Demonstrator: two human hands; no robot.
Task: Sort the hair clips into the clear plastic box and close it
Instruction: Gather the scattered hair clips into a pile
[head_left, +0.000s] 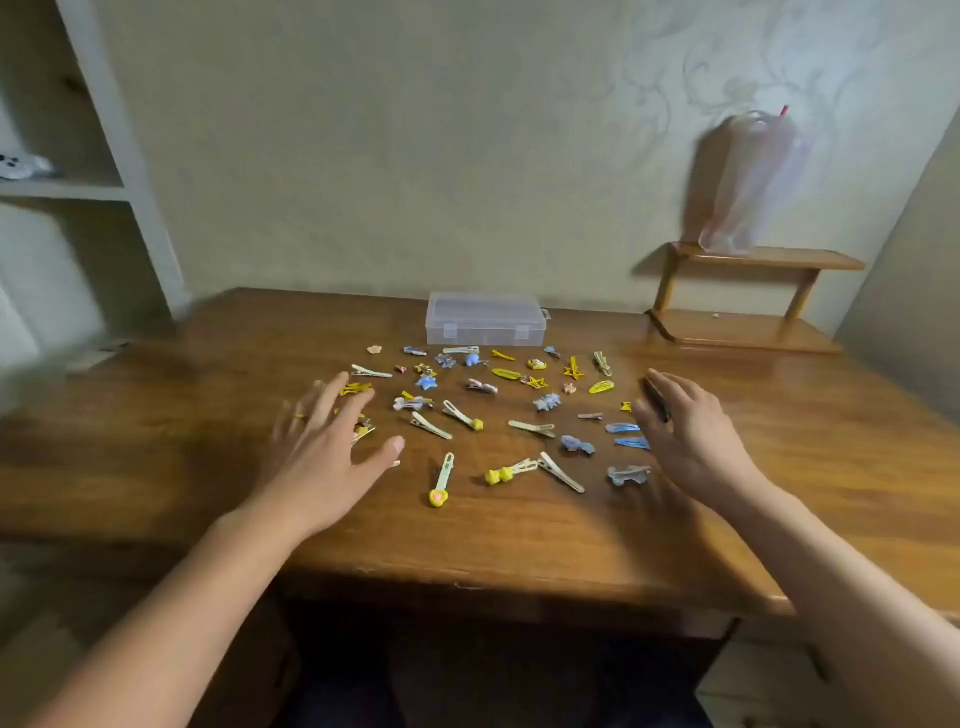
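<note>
Many small hair clips (498, 410) are scattered across the middle of the wooden tabletop (519, 545), in yellow, blue, cream and grey. The clear plastic box (485, 326) is set at the far side of the spread, just beyond the farthest clips, with its lid down and two front latches visible. The left hand (324, 441) is held over the left edge of the spread, its fingers (332, 395) spread apart and straight, nothing gripped; a few yellow clips are partly hidden beneath it. The right hand (685, 431) is held at the right edge, fingers extended and together, nothing held.

The clips are judged light, stiff and smooth, lying flat, so a pinch across the narrow body or a decorated end is likely needed. The box is judged light and rigid; its latches would have to be released first.

A wooden shelf (753, 296) stands far right with a plastic bag (748, 182) on it.
</note>
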